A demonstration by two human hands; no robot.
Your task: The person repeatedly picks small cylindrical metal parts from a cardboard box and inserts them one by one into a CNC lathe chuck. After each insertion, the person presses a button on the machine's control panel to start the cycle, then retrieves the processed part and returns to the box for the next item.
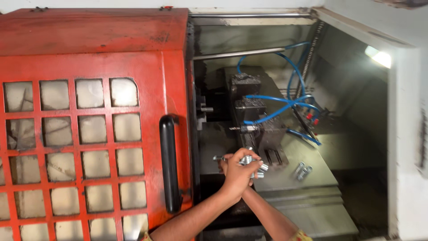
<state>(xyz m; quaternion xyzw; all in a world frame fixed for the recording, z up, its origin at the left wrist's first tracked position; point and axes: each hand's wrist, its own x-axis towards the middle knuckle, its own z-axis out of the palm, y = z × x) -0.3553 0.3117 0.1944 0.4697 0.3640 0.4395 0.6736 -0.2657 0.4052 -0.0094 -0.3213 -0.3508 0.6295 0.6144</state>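
Machine housing fills the whole view: a grimy white lathe enclosure [405,134] with its work chamber open at the centre and right. At nine o'clock stands the biggest single part, a red sliding door [89,111] with a grid of clouded window panes and a black vertical handle [169,163] on its right edge. Inside the chamber, a grey slanted bed cover [307,178] runs from the centre toward five o'clock. Above it, near the middle, dark tool blocks [256,116] sit in a row, with a drill bit [238,128] pointing toward nine o'clock. Blue air hoses [290,89] loop from twelve o'clock down to the blocks. A lamp [379,57] glows at two o'clock.

Two bare forearms rise from six o'clock and cross each other. The left hand [238,172] lies on top, fingers curled tight around a cluster of small metal fittings [249,161], shiny cylinders held just below the tool blocks. The right hand [224,161] is mostly hidden behind the left; only its fingertips show, touching the same cluster, and whether it grips or merely steadies cannot be told. Two loose metal fittings [302,171] lie on the bed cover toward three o'clock of the hands, a little apart from them.
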